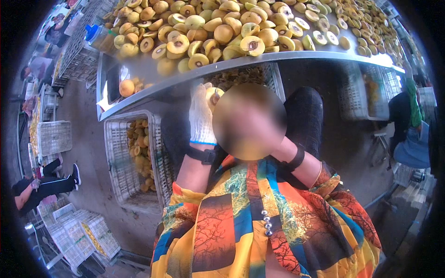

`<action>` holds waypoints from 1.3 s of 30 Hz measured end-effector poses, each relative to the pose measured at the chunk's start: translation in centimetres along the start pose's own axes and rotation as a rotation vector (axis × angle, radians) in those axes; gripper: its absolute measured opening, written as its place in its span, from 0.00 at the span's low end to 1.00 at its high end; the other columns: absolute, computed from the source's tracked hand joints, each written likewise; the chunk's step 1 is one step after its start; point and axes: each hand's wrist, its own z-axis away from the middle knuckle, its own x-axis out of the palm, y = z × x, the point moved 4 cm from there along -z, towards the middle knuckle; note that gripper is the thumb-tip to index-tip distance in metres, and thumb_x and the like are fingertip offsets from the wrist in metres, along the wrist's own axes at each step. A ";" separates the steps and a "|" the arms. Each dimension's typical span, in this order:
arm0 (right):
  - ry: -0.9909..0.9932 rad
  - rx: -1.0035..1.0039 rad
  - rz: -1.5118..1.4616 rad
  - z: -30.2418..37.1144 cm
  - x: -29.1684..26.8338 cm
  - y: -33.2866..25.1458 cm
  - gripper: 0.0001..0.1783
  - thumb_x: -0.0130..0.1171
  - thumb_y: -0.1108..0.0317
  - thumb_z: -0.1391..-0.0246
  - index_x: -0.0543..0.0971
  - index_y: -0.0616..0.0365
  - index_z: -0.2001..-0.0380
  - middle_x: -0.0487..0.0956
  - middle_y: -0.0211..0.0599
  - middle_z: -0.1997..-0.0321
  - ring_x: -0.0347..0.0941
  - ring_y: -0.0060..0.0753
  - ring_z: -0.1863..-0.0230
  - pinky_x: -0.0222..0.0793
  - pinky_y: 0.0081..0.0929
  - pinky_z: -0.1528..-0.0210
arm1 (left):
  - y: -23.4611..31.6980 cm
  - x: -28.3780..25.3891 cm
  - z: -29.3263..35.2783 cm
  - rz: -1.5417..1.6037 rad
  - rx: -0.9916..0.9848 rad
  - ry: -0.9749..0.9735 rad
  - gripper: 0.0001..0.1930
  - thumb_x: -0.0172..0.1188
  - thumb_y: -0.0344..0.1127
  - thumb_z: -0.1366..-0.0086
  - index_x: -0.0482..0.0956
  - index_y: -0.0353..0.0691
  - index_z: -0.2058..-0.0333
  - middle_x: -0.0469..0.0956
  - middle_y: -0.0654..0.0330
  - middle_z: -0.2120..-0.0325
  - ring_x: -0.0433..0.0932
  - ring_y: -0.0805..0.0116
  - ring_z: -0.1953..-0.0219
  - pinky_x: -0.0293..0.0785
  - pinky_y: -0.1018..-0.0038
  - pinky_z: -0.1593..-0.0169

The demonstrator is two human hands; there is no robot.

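Fruit gripped in gloved left hand, just short of table's near edge, probably for steadiness; right hand blurred, grip impossible to make out.

The gloved left hand points upward, its fingers bent in a grip; the right hand, blurred, sits beside it, both forearms angled inward.
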 end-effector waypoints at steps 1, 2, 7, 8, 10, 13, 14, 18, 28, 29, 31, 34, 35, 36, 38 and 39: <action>0.000 0.018 0.028 0.4 0.2 0.5 0.18 0.52 0.57 0.45 0.62 0.63 0.68 0.73 0.56 0.82 0.71 0.61 0.76 0.66 0.47 0.77 | 0.1 0.3 0.2 0.046 0.002 -0.031 0.21 0.47 0.50 0.35 0.71 0.37 0.56 0.75 0.59 0.67 0.74 0.68 0.64 0.71 0.72 0.59; 0.000 0.036 0.020 0.5 0.5 1.0 0.18 0.52 0.58 0.45 0.62 0.63 0.68 0.73 0.56 0.82 0.71 0.61 0.76 0.66 0.47 0.77 | 0.0 0.4 0.2 0.015 0.026 -0.026 0.21 0.47 0.50 0.35 0.70 0.37 0.55 0.75 0.59 0.66 0.74 0.68 0.64 0.71 0.73 0.60; -0.009 0.117 -0.077 1.1 1.8 2.1 0.18 0.51 0.59 0.45 0.61 0.64 0.69 0.73 0.56 0.82 0.71 0.61 0.76 0.66 0.49 0.76 | -0.2 -0.1 0.3 -0.111 0.140 0.016 0.21 0.47 0.50 0.35 0.70 0.36 0.56 0.75 0.57 0.66 0.75 0.66 0.66 0.73 0.73 0.61; -0.019 0.140 -0.078 1.3 1.9 2.0 0.18 0.51 0.59 0.45 0.61 0.64 0.70 0.73 0.56 0.82 0.71 0.61 0.76 0.66 0.49 0.76 | 0.1 -0.4 0.1 -0.368 0.336 0.021 0.21 0.47 0.50 0.35 0.71 0.35 0.57 0.76 0.56 0.66 0.76 0.66 0.67 0.73 0.73 0.62; -0.057 0.192 0.028 1.2 1.5 0.0 0.17 0.51 0.60 0.45 0.61 0.65 0.70 0.73 0.57 0.81 0.71 0.61 0.76 0.66 0.49 0.75 | 0.1 -0.7 -0.2 -0.656 0.580 0.034 0.21 0.47 0.49 0.35 0.71 0.35 0.58 0.76 0.55 0.67 0.76 0.66 0.68 0.73 0.74 0.62; -0.114 0.275 0.226 0.8 0.5 -3.0 0.17 0.50 0.60 0.44 0.62 0.66 0.70 0.73 0.59 0.79 0.71 0.62 0.73 0.66 0.50 0.72 | 0.5 0.5 0.7 -0.290 0.429 0.058 0.20 0.49 0.49 0.35 0.73 0.34 0.61 0.77 0.54 0.68 0.76 0.67 0.70 0.74 0.75 0.64; -0.109 0.285 0.204 0.9 0.6 -3.1 0.17 0.50 0.60 0.45 0.62 0.66 0.70 0.73 0.60 0.79 0.71 0.63 0.73 0.66 0.50 0.72 | 0.3 0.4 0.5 -0.271 0.431 0.065 0.19 0.49 0.48 0.35 0.73 0.34 0.62 0.77 0.54 0.69 0.76 0.68 0.71 0.74 0.76 0.66; -0.163 0.321 0.160 1.1 1.1 -3.6 0.18 0.50 0.59 0.45 0.62 0.67 0.70 0.74 0.61 0.77 0.71 0.64 0.72 0.67 0.50 0.71 | 0.6 0.3 0.2 -0.250 0.353 0.072 0.16 0.53 0.43 0.37 0.75 0.33 0.66 0.77 0.55 0.76 0.75 0.71 0.77 0.73 0.80 0.74; -0.169 0.353 0.040 1.0 1.0 -4.7 0.18 0.52 0.60 0.47 0.65 0.68 0.69 0.74 0.62 0.76 0.72 0.65 0.69 0.68 0.47 0.68 | 2.3 1.1 0.8 -0.081 0.132 -0.179 0.19 0.54 0.48 0.39 0.72 0.36 0.61 0.77 0.53 0.73 0.77 0.63 0.75 0.77 0.72 0.74; -0.150 0.361 0.022 1.0 1.1 -4.8 0.19 0.52 0.60 0.47 0.66 0.68 0.69 0.74 0.62 0.75 0.72 0.65 0.69 0.68 0.47 0.68 | 2.0 1.3 1.2 -0.051 0.166 -0.134 0.19 0.54 0.49 0.39 0.72 0.36 0.62 0.77 0.53 0.74 0.77 0.62 0.75 0.77 0.70 0.76; -0.195 0.419 0.008 1.0 1.2 -5.2 0.18 0.53 0.61 0.48 0.66 0.69 0.68 0.74 0.63 0.73 0.71 0.65 0.67 0.68 0.46 0.66 | 1.5 0.8 1.0 0.018 0.157 -0.125 0.19 0.52 0.49 0.38 0.72 0.37 0.64 0.77 0.52 0.74 0.77 0.60 0.78 0.75 0.70 0.82; -0.197 0.385 0.023 1.4 1.6 -4.6 0.16 0.52 0.64 0.50 0.66 0.69 0.67 0.74 0.60 0.75 0.73 0.59 0.72 0.69 0.42 0.70 | 1.4 0.9 0.6 0.089 -0.039 -0.196 0.18 0.52 0.49 0.38 0.72 0.37 0.66 0.77 0.52 0.76 0.77 0.61 0.80 0.74 0.71 0.82; -0.187 0.354 0.033 1.6 1.7 -4.3 0.15 0.51 0.66 0.50 0.66 0.69 0.67 0.75 0.58 0.76 0.74 0.56 0.75 0.70 0.41 0.73 | 1.2 1.1 0.7 0.114 -0.088 -0.180 0.17 0.52 0.48 0.38 0.71 0.38 0.67 0.77 0.52 0.76 0.77 0.62 0.81 0.73 0.73 0.83; -0.216 0.425 -0.038 1.6 1.7 -4.3 0.14 0.50 0.67 0.50 0.66 0.68 0.67 0.74 0.53 0.77 0.73 0.50 0.79 0.69 0.38 0.77 | 1.2 1.1 0.6 0.065 -0.071 -0.167 0.17 0.52 0.48 0.38 0.71 0.38 0.67 0.77 0.52 0.76 0.76 0.62 0.81 0.72 0.74 0.84; -0.274 0.565 -0.181 1.6 1.4 -5.0 0.11 0.49 0.69 0.51 0.66 0.67 0.67 0.72 0.44 0.81 0.71 0.38 0.86 0.66 0.31 0.84 | 0.9 0.8 0.5 -0.034 -0.038 -0.139 0.17 0.52 0.48 0.38 0.71 0.37 0.67 0.76 0.52 0.77 0.76 0.63 0.82 0.71 0.75 0.84; -0.301 0.617 -0.245 1.6 1.2 -5.3 0.10 0.48 0.70 0.51 0.66 0.65 0.67 0.71 0.40 0.82 0.68 0.33 0.88 0.63 0.29 0.86 | 1.1 1.0 0.7 -0.111 -0.024 -0.098 0.17 0.52 0.48 0.38 0.71 0.37 0.68 0.76 0.53 0.77 0.75 0.63 0.83 0.70 0.76 0.84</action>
